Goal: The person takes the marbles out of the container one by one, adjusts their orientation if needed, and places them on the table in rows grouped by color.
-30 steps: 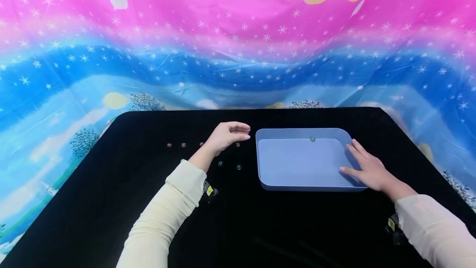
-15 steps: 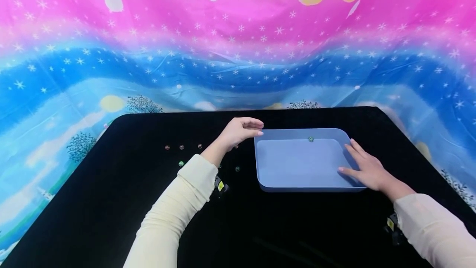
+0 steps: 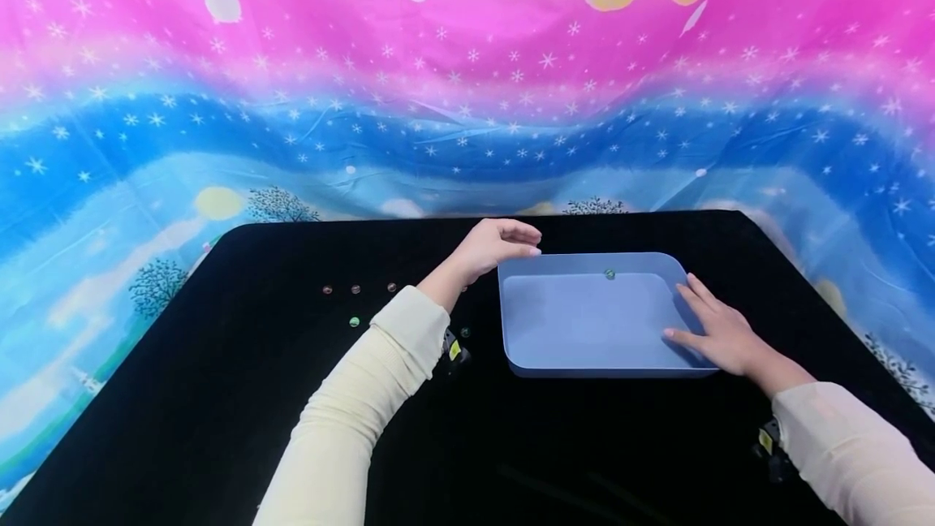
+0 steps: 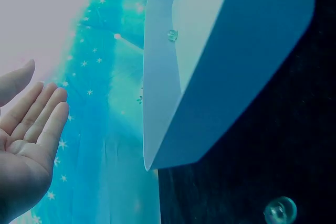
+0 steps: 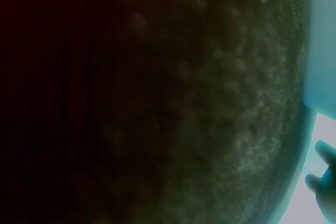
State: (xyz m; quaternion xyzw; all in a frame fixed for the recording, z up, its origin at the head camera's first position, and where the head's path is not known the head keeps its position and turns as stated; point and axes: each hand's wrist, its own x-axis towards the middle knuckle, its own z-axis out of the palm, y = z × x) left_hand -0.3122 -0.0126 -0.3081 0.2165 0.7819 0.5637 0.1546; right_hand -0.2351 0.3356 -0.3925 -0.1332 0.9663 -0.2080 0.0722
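Observation:
My left hand point(image 3: 493, 248) hovers at the back left corner of a blue-grey plastic tray point(image 3: 584, 319). In the left wrist view its palm point(image 4: 26, 153) faces the camera and nothing is held. Fingers spread and straight, my right hand point(image 3: 723, 335) rests on the tray's right rim. One green glass marble point(image 3: 609, 274) lies inside the tray by the back wall. To the left, on the black cloth, sit several reddish marbles point(image 3: 355, 289), a bright green marble point(image 3: 354, 321) and a dark green marble point(image 3: 466, 333). The left forearm hides part of that group.
A black cloth point(image 3: 584, 445) covers the table under everything. Behind it hangs a pink and blue printed curtain point(image 3: 467, 104). Small cameras sit on both wrists, such as the left wrist camera point(image 3: 454, 347). The right wrist view is mostly dark and blurred.
My left hand has moved right and slightly back, from beside the tray to above its back left corner. The right hand, the tray and the marble in it keep their places.

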